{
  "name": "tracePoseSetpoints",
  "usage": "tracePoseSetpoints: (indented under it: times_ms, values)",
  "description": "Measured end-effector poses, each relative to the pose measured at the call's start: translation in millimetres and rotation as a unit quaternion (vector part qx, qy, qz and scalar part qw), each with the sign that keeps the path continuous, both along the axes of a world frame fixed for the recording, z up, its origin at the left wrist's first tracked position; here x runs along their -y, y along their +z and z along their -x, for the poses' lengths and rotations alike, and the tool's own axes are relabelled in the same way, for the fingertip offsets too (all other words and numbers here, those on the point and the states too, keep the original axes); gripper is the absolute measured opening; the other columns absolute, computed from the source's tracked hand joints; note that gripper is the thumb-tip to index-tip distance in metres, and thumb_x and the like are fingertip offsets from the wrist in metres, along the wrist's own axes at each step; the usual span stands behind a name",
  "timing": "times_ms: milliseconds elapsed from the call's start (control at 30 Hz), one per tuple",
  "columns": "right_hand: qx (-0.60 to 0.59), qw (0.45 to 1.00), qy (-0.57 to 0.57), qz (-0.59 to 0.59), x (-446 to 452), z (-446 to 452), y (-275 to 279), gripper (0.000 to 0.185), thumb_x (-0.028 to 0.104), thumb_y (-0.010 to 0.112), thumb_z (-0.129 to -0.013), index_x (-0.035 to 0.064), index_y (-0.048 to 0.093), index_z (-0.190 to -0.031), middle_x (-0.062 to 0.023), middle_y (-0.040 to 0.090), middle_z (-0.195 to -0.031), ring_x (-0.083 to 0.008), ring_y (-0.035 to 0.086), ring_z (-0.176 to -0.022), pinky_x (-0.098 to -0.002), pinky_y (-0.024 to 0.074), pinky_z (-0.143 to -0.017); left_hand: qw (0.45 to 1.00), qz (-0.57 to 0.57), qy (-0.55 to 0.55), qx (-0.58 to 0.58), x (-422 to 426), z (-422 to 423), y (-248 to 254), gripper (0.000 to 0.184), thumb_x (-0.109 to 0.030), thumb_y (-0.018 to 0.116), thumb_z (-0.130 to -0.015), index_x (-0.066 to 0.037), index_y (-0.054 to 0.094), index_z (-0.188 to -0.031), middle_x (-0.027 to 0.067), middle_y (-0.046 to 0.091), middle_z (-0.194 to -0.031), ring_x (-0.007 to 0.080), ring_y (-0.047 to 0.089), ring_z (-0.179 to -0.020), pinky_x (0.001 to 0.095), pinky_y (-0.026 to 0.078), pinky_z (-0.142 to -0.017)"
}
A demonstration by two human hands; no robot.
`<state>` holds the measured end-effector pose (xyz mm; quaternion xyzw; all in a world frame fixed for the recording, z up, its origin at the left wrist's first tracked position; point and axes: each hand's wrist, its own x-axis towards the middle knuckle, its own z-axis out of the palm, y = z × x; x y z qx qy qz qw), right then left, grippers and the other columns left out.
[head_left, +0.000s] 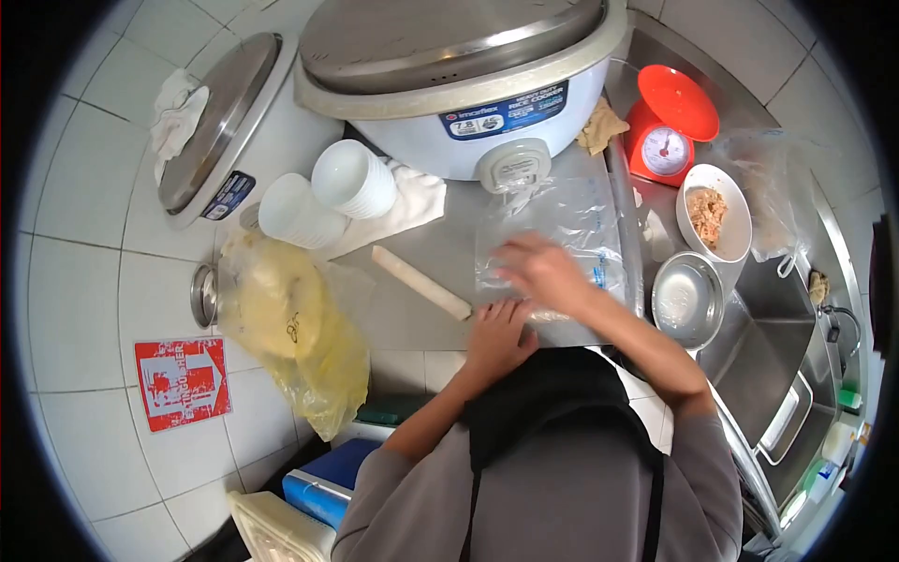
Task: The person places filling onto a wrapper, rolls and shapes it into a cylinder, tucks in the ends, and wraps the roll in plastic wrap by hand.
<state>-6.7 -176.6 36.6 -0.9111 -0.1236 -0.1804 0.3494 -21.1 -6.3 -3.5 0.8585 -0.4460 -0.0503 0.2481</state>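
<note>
My left hand (503, 334) rests at the counter's front edge, fingers stretched out and lying on the near border of a clear plastic sheet (552, 220). Something pale peeks out beside its fingertips, mostly hidden by my right arm. Over the sheet hovers my right hand (546, 273), its fingers smeared by motion, so their grip is unclear. A pale, slim uncooked spring roll (421, 282) lies slantwise on the steel counter, left of my left hand. To the right, a white bowl (740, 241) holds a crumbly brownish filling (707, 215). Near it stands a metal bowl (688, 302) of clear liquid.
A large rice cooker (403, 136) stands at the back, a second one (220, 122) at left. Stacked white cups (353, 183) sit on a cloth (417, 199). A yellowish plastic bag (295, 328) overhangs the left edge. At right are a red scale (665, 140) and a sink (763, 351).
</note>
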Motion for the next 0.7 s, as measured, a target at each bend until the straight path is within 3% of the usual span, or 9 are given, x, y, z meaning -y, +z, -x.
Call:
tracePoseSetpoints:
  times_ms: [67,133,200,300,367,433,500,567,700]
  values:
    - [-0.113,0.992,0.042,0.031,-61,-36,-23,0.041,0.035,0.058,-0.085,0.0035,0.059,-0.112,-0.0174,0.057,-0.112,-0.0357,0.057,-0.099,-0.0423,0.0496,-0.081,1.0,0.007,0.009,0.018,-5,8,-1,0.038,-0.021,0.065,-0.072,-0.008,0.057,-0.107,0.0125,0.055,-0.108,0.0281,0.051,-0.104,0.0416,0.037,-0.085]
    - [-0.249,0.964,0.071,0.06,-110,-62,-22,0.05,0.035,0.061,-0.081,0.0036,0.052,-0.119,-0.0169,0.056,-0.114,-0.033,0.058,-0.101,-0.0406,0.0491,-0.082,0.993,-0.023,0.031,-0.108,-4,13,1,0.034,-0.021,0.064,-0.074,-0.006,0.058,-0.103,0.0157,0.055,-0.107,0.0322,0.05,-0.104,0.0436,0.037,-0.086]
    - [-0.216,0.962,-0.094,0.137,-163,-80,-64,0.047,0.032,0.067,-0.075,0.0038,0.057,-0.11,-0.0131,0.058,-0.101,-0.0266,0.061,-0.094,-0.0408,0.052,-0.075,0.998,0.039,0.013,-0.05,0,14,-10,0.033,-0.021,0.064,-0.074,-0.005,0.059,-0.102,0.0165,0.055,-0.107,0.0341,0.05,-0.104,0.0445,0.036,-0.087]
    - [-0.249,0.962,-0.08,0.077,-156,-91,-71,0.047,0.027,0.067,-0.072,0.0058,0.056,-0.113,-0.0147,0.057,-0.106,-0.0272,0.061,-0.092,-0.0402,0.052,-0.066,0.997,0.066,0.026,-0.044,-2,21,-10,0.036,-0.022,0.065,-0.075,-0.004,0.058,-0.105,0.0168,0.054,-0.11,0.0363,0.047,-0.108,0.0481,0.033,-0.092]
    - [-0.411,0.882,0.1,-0.206,-128,-102,-51,0.052,0.028,0.064,-0.073,0.0052,0.053,-0.119,-0.0127,0.056,-0.112,-0.0253,0.061,-0.087,-0.0394,0.0506,-0.064,0.996,0.057,0.052,0.049,-14,29,-19,0.041,-0.021,0.065,-0.074,-0.005,0.055,-0.111,0.0154,0.051,-0.116,0.0343,0.045,-0.112,0.0498,0.029,-0.095]
    - [-0.507,0.76,0.181,-0.365,-95,-95,-22,0.074,0.039,0.066,-0.074,0.0035,0.042,-0.134,-0.0157,0.047,-0.131,-0.0273,0.051,-0.111,-0.0381,0.0454,-0.089,0.997,0.032,0.051,0.038,-13,27,-13,0.047,-0.021,0.066,-0.074,-0.008,0.052,-0.117,0.0133,0.048,-0.123,0.0325,0.041,-0.12,0.0499,0.026,-0.098]
    - [-0.492,0.764,0.212,-0.36,-56,-79,3,0.073,0.041,0.064,-0.077,0.003,0.042,-0.135,-0.0141,0.049,-0.129,-0.0246,0.046,-0.117,-0.0347,0.0397,-0.097,0.998,0.044,0.033,0.031,-14,25,-8,0.05,-0.022,0.067,-0.073,-0.009,0.052,-0.119,0.0127,0.047,-0.124,0.0312,0.038,-0.125,0.0488,0.024,-0.099]
    - [-0.452,0.816,0.252,-0.259,-10,-63,28,0.07,0.039,0.061,-0.079,0.0031,0.042,-0.136,-0.0144,0.049,-0.129,-0.0238,0.045,-0.119,-0.032,0.0354,-0.101,0.998,0.032,0.038,0.023,-19,25,-7,0.051,-0.023,0.067,-0.073,-0.011,0.052,-0.12,0.0127,0.045,-0.126,0.0311,0.036,-0.127,0.0486,0.024,-0.099]
    - [-0.508,0.802,0.265,-0.169,52,-31,25,0.068,0.033,0.058,-0.076,0.0029,0.044,-0.134,-0.0148,0.05,-0.129,-0.0253,0.048,-0.116,-0.0333,0.0377,-0.098,0.998,0.015,0.065,0.023,-23,29,-5,0.056,-0.023,0.068,-0.073,-0.017,0.05,-0.126,0.0119,0.04,-0.128,0.0321,0.033,-0.128,0.0475,0.023,-0.1]
